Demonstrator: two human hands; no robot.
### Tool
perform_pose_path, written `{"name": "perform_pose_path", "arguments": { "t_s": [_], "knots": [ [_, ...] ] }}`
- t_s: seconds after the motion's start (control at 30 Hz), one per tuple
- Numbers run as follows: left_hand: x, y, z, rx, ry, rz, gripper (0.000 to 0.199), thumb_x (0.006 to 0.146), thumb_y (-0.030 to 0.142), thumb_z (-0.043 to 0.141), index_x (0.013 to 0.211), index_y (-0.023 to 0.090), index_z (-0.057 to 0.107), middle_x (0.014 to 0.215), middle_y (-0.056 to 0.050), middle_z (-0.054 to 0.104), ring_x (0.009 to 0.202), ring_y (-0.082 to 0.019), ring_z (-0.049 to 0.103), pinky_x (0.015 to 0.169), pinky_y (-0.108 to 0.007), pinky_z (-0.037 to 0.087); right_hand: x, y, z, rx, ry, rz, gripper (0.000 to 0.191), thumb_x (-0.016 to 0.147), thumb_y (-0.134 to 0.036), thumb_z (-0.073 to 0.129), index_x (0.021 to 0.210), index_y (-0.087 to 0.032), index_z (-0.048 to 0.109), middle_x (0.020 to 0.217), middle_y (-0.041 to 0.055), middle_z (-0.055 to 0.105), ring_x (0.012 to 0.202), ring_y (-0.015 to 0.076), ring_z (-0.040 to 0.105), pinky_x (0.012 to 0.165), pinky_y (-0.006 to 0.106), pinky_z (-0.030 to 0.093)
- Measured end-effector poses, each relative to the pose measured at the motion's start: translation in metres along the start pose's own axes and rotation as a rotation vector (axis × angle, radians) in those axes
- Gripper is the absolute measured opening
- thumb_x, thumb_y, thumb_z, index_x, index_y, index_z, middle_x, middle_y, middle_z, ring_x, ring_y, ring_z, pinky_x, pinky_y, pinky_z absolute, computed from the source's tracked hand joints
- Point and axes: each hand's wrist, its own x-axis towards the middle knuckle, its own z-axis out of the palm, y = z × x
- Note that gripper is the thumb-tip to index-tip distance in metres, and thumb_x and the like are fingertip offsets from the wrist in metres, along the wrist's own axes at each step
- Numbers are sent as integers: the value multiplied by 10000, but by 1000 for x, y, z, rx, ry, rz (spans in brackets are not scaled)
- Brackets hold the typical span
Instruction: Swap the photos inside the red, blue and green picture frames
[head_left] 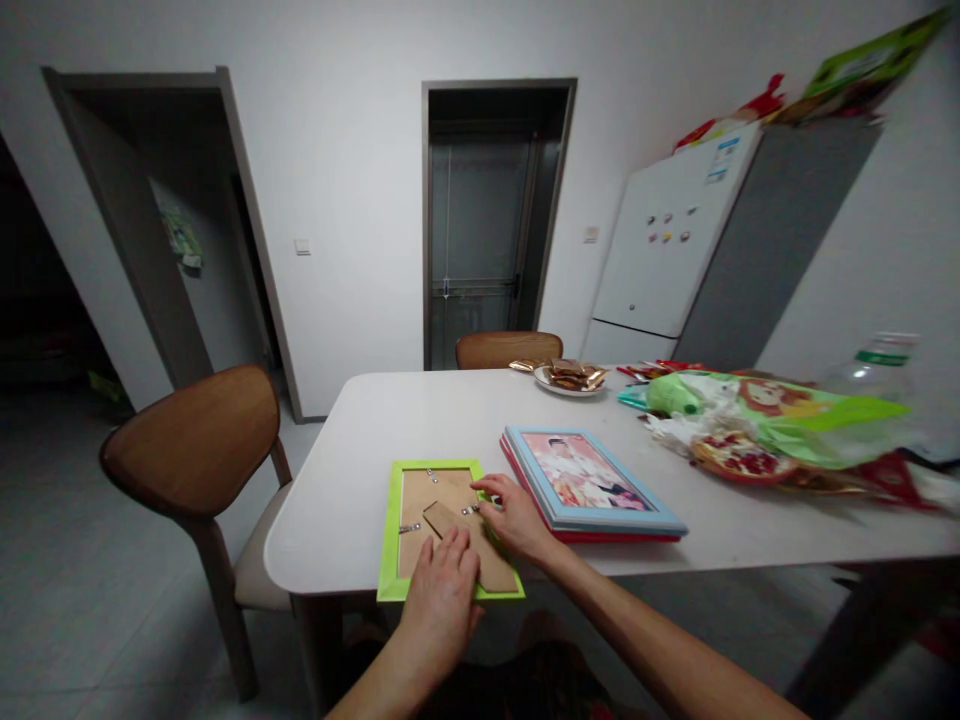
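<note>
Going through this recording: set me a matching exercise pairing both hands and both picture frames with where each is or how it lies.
Column one:
1. Left hand
2. Right hand
3. Lime-green frame
4. Pale-blue frame

Column two:
A. Face down, cardboard back showing
B. On the cardboard stand
C. Face up, on something red
D. Beside a metal clip

Right pairs: 1-B; 2-D; 3-A; 4-C
</note>
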Motion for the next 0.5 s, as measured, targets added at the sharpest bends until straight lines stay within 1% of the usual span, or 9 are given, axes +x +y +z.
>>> {"name": "perform_pose_path", "arguments": {
  "t_s": [0.07,0.1,0.17,0.2,0.23,0.3,0.37,0.43,0.5],
  "knots": [
    [5,-1,5,-10,63,30,342,683,91,524,1013,164,469,1209,-137,473,1142,-246,406,938,-459,322,-3,-5,-10,76,68,37,298,656,-133,444,912,-156,594,959,76,566,847,151,526,727,279,434],
    [6,-3,4,-24,105,31,323,722,87,469,1034,170,458,1162,-128,515,1092,-222,461,905,-425,372,-5,-8,-15,123,104,65,298,669,-151,437,927,-159,585,973,77,569,831,149,533,708,278,443],
    [9,-5,0,-33,172,15,357,756,114,438,1106,178,407,1111,-116,551,1030,-197,513,855,-384,423,-8,-11,-22,227,167,146,301,693,-183,423,953,-154,570,971,79,586,805,145,549,705,279,451],
    [11,-6,-3,-15,182,9,404,745,140,474,1136,178,381,1133,-120,536,1048,-203,500,863,-392,416,-9,-12,-24,272,182,190,300,698,-190,419,954,-149,569,959,79,598,802,144,556,724,284,450],
    [13,-6,-6,18,174,9,474,714,165,529,1158,175,363,1178,-129,502,1091,-220,463,893,-416,386,-11,-13,-25,303,185,226,297,696,-190,419,946,-145,572,947,79,607,805,145,561,746,289,446],
    [18,-3,-7,103,113,14,628,625,187,628,1187,164,348,1269,-148,407,1179,-261,354,951,-466,295,-15,-14,-22,332,163,266,290,679,-171,424,919,-137,583,925,77,621,804,147,567,770,292,440],
    [23,-1,-3,175,46,15,694,589,167,646,1210,163,338,1315,-147,338,1216,-281,280,964,-481,258,-20,-15,-18,338,135,266,298,661,-145,422,906,-135,591,906,70,627,780,143,568,755,283,446],
    [26,-2,4,225,11,20,653,618,113,592,1218,177,342,1325,-119,328,1228,-266,258,957,-453,280,-26,-16,-16,338,125,256,305,649,-128,425,901,-134,597,872,62,632,746,136,566,723,270,452],
    [25,-4,9,258,2,43,545,677,71,495,1196,193,379,1315,-79,357,1229,-225,267,941,-392,322,-33,-17,-16,345,139,270,303,639,-119,432,887,-130,606,833,53,635,708,128,560,689,255,454]
  ]
}}
